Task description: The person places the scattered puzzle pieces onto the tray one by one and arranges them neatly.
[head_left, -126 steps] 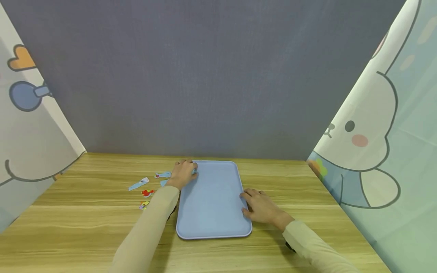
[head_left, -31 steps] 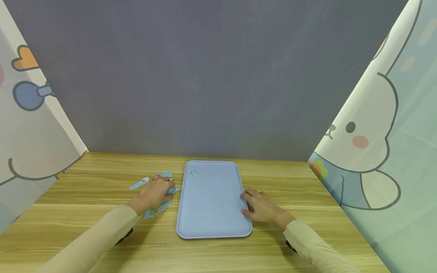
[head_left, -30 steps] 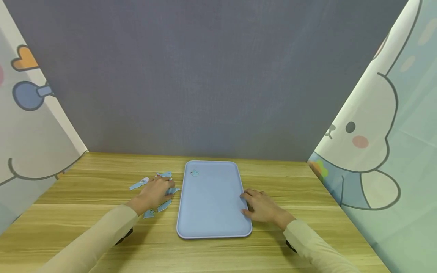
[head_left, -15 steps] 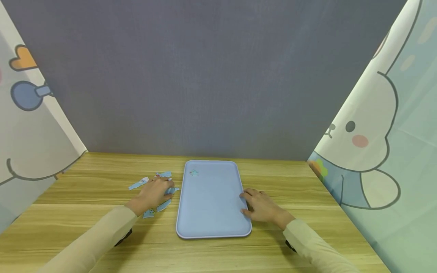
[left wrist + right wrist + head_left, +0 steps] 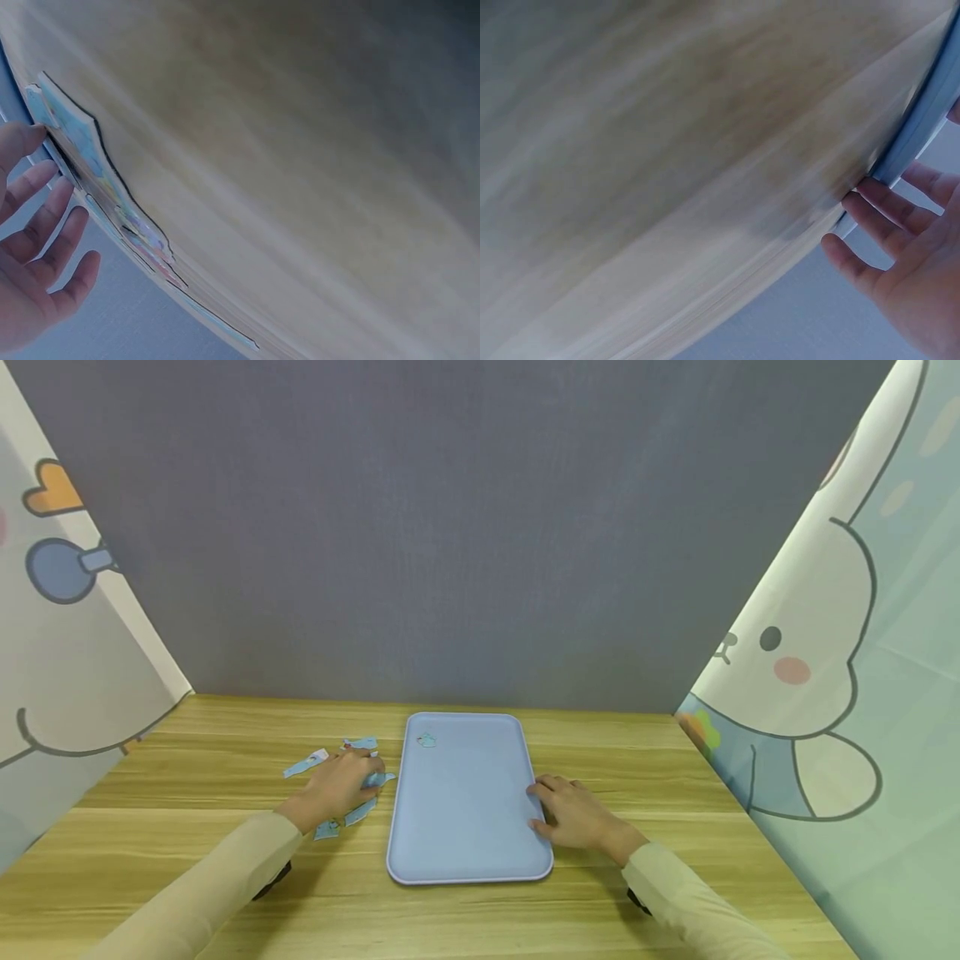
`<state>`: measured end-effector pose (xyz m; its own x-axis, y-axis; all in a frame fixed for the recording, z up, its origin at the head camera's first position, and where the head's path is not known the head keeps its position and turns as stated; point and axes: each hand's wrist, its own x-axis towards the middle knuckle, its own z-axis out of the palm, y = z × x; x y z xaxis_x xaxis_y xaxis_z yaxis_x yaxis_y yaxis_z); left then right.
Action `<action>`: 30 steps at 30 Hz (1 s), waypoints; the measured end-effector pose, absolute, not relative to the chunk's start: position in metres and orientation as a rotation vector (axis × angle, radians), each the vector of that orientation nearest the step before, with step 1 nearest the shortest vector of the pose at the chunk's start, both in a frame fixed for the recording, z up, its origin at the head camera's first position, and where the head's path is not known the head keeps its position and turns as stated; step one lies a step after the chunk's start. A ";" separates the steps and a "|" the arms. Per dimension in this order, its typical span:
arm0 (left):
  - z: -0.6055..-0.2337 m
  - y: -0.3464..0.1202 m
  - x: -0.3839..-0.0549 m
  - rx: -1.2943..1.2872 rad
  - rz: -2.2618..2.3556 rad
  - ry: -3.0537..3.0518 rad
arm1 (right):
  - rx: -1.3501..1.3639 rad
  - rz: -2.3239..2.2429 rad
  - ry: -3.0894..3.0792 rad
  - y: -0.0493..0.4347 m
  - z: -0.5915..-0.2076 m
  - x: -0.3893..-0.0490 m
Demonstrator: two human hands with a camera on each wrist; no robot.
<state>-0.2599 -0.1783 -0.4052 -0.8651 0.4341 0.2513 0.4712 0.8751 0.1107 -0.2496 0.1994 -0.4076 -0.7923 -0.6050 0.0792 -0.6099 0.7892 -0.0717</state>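
My left hand [image 5: 341,783] is over a group of flat, irregular puzzle pieces on the table, left of the tray. Its loosely bent fingertips touch down by a light-blue puzzle piece [image 5: 380,778], partly covered by the hand. In the left wrist view the fingers of the left hand [image 5: 34,262] are spread, with the thumb beside a blue-edged puzzle piece [image 5: 79,135]. Near the back left corner inside the pale blue tray [image 5: 472,810] lies one small puzzle piece [image 5: 427,740]. The right hand [image 5: 573,814] rests its relaxed fingertips on the tray's right rim.
Around the left hand lie a long blue-and-white piece [image 5: 306,763], a piece behind it [image 5: 362,743], and blue pieces nearer me [image 5: 361,812]. The wooden table [image 5: 187,860] ends at a grey back panel [image 5: 435,527], with printed cloth [image 5: 810,652] at the sides.
Earlier, the left hand held a blue puzzle piece over the tray's back left corner. That piece now lies in the tray, and the hand is back left among the others. The right hand stayed put.
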 end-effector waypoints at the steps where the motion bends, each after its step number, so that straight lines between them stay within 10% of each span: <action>1: -0.405 -0.178 -0.260 -0.695 -0.250 -2.826 | 0.994 0.142 -2.919 0.200 -0.408 -0.250; 30: -0.387 -0.173 -0.270 -0.682 -0.161 -2.732 | 0.981 0.144 -2.914 0.200 -0.409 -0.249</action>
<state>-0.2699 -0.1728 -0.3873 -0.8348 0.4388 0.3326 0.4748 0.8795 0.0313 -0.2493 0.2000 -0.4088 -0.7953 -0.5996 0.0898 -0.6055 0.7929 -0.0682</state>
